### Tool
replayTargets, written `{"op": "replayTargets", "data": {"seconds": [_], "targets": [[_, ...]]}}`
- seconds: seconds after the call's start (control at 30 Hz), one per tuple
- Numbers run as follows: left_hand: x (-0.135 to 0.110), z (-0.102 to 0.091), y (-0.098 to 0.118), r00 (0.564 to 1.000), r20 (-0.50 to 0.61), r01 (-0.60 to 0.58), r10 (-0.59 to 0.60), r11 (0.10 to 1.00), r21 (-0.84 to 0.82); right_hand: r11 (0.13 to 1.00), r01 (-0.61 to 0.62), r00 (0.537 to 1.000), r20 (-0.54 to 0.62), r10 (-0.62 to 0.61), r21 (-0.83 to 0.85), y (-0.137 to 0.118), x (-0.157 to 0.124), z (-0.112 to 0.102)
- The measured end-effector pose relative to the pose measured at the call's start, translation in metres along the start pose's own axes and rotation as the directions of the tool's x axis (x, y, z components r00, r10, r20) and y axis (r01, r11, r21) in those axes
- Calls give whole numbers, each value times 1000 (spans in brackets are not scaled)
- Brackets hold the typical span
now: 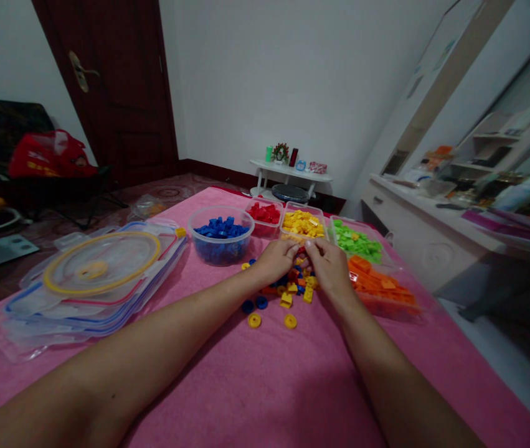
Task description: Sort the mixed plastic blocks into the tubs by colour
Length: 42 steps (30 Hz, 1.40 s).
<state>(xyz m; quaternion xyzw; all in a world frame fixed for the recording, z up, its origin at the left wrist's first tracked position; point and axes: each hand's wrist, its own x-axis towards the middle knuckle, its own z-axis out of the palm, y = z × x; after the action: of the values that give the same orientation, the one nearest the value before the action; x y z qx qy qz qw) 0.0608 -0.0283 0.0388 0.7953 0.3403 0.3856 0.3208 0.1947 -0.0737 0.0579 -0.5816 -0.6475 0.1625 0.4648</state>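
Over a pile of mixed toy bricks [286, 300], my left hand [276, 259] and my right hand [329, 261] meet with fingers pinched. A small red toy brick [301, 251] shows between the fingertips of both hands, partly covered by them. Yellow, blue and orange pieces lie loose under and in front of the hands. Two yellow wheels [254, 320] sit nearest to me, with dark blue wheels [248, 306] just behind. Right behind my fingers stands a clear box of yellow bricks [302, 222].
A round tub of blue bricks [221, 229], a box of red bricks [265, 213], green bricks [357, 240] and an orange brick box [381, 289] surround the pile. Stacked plastic lids [101, 274] lie left on the pink tablecloth [246, 386]. A dresser [414, 218] stands right.
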Motion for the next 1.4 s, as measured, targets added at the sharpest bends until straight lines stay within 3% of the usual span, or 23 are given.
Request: {"op": "replayTargets", "data": {"seconds": [0.27, 0.43, 0.57, 0.7, 0.83, 0.97, 1.07, 1.17, 1.27, 1.33, 1.4], "targets": [[3, -7, -3, 995, -93, -19, 17, 1000, -14, 999, 25, 998, -55, -23, 38, 9, 3, 6], [5, -9, -12, 982, -174, 64, -72, 997, -51, 1000, 5, 994, -113, -3, 15, 6, 7, -1], [4, -9, -13, 988, -124, 99, -97, 995, 11, 1000, 2, 985, -170, -1, 4, -1, 10, -13], [3, -8, -17, 998, -35, 66, -61, 983, 172, 1000, 13, 988, -155, -15, -15, -5, 11, -20], [3, -4, -24, 990, 106, -122, 92, 940, 320, 996, 55, 991, -119, -64, -76, -2, 12, -17], [4, -3, -26, 942, 243, -319, 233, 848, 423, 988, 67, 990, -117, -84, -141, -3, 12, -16], [3, -5, -23, 948, 255, -293, 190, 832, 471, 986, 57, 990, -118, -76, -157, -6, 10, -17], [0, -8, -19, 976, 199, -177, 91, 860, 479, 979, 66, 991, -105, -87, -192, -5, 9, -18], [2, -11, -18, 1000, 25, -19, 11, 936, 352, 972, 59, 992, -97, -83, -229, -3, 11, -19], [6, -12, -18, 994, -79, 85, -77, 991, 107, 980, 30, 995, -87, -48, -198, -5, 12, -22], [10, -12, -16, 971, -93, 193, -220, 952, -237, 997, -28, 998, -55, 24, -68, -11, 12, -25]]}}
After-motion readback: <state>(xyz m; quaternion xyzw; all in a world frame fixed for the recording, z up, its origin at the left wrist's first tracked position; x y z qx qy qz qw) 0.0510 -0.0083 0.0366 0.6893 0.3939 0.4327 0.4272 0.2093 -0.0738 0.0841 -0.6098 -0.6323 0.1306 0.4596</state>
